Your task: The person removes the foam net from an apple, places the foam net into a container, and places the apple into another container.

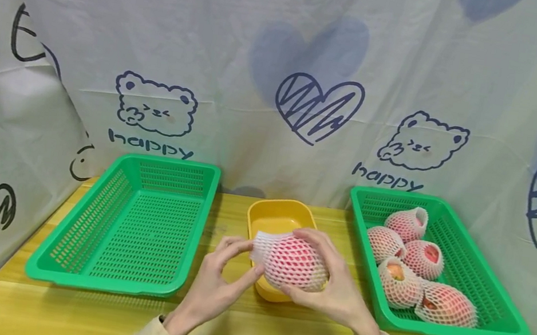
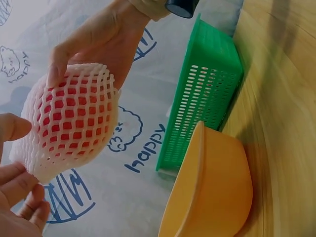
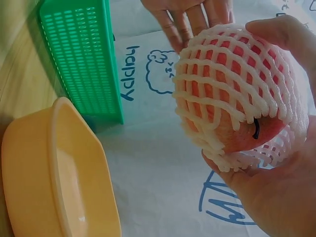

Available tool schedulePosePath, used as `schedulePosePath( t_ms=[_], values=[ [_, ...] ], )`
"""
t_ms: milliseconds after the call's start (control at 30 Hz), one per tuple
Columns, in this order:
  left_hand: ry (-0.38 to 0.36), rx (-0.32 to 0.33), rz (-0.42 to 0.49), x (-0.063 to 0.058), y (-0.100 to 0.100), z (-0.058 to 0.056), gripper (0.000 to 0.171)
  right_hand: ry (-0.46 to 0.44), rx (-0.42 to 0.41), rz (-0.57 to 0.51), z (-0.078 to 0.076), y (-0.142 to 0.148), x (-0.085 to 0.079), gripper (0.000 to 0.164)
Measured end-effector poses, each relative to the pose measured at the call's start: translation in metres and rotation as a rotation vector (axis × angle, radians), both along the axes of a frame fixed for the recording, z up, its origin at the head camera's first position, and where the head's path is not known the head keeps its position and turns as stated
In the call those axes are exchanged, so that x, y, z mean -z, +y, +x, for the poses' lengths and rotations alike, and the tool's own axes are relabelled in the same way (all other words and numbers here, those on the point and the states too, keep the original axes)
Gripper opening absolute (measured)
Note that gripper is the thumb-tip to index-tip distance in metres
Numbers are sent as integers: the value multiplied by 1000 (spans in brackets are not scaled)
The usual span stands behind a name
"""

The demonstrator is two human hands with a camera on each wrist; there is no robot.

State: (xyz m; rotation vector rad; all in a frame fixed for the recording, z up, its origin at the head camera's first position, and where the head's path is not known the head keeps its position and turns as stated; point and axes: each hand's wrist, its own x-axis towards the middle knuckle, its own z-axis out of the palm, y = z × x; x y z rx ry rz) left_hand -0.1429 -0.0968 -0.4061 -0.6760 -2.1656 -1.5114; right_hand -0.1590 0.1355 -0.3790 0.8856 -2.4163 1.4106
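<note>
- The yellow bowl (image 1: 284, 215) is being partly hidden by the netted apple (image 1: 293, 261) and cut off by both wrist views' bottom edges.
- The apple is being held higher than the bowl, in the curled right hand (image 1: 336, 287); the foam net's (image 1: 264, 247) end is being pinched by the left hand (image 1: 220, 282).
- Narrow table (image 1: 227, 216) strips are being left between bowl, left basket (image 1: 105, 283) and right basket (image 1: 452, 330).
- The net's end is being pointed left, the long axis being held roughly crosswise.
</note>
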Motion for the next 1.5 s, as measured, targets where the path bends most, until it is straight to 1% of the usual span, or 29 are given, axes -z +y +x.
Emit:
schedulePosePath(
  t_ms=[67,167,233,300,400,500,600,667,733,833,900,967,1067,1167,1233,1300,1333,1400,1433,1500],
  values=[
    [26,36,35,0,-1,1,33,-1,-3,-10,0,0,1,81],
    [61,139,106,1,-3,0,31,8,-8,-16,0,1,1,81],
    [69,194,146,1,-5,-1,30,11,-13,-13,0,2,1,81],
    [85,220,163,1,-7,-2,29,9,-20,-4,0,3,1,81],
    [72,222,170,1,-9,-3,28,-16,-29,13,3,5,-1,81],
    [25,239,175,0,-10,-3,24,-30,-44,20,5,6,-2,81],
    [-40,242,181,0,-11,-3,21,-34,-74,4,6,6,-4,83],
    [-89,240,189,1,-11,-4,23,-46,-92,-15,7,6,-5,83],
    [-159,251,212,2,-11,-4,29,-68,-113,-50,7,5,-6,84],
    [-250,282,237,2,-9,-5,35,-116,-153,-144,7,4,-4,86],
    [-289,300,242,2,-9,-5,36,-146,-179,-218,7,4,-3,88],
    [-300,305,240,2,-8,-5,36,-167,-190,-288,7,3,-1,90],
    [-311,308,253,1,-9,-3,37,-175,-167,-398,7,0,3,91],
    [-318,298,280,1,-8,-2,38,-129,-124,-518,8,-4,8,85],
    [-314,291,298,1,-8,-2,39,-63,-100,-584,8,-8,13,76],
    [-305,283,316,2,-6,-1,39,4,-79,-629,8,-11,16,67],
    [-301,280,324,2,-5,-1,39,26,-58,-635,8,-12,18,63],
    [-294,270,326,3,-3,0,39,68,-9,-605,8,-14,20,56],
    [-295,260,324,4,-1,0,39,97,27,-567,8,-14,21,53],
    [-303,232,318,5,1,2,39,179,123,-439,9,-14,21,45]
  ],
)
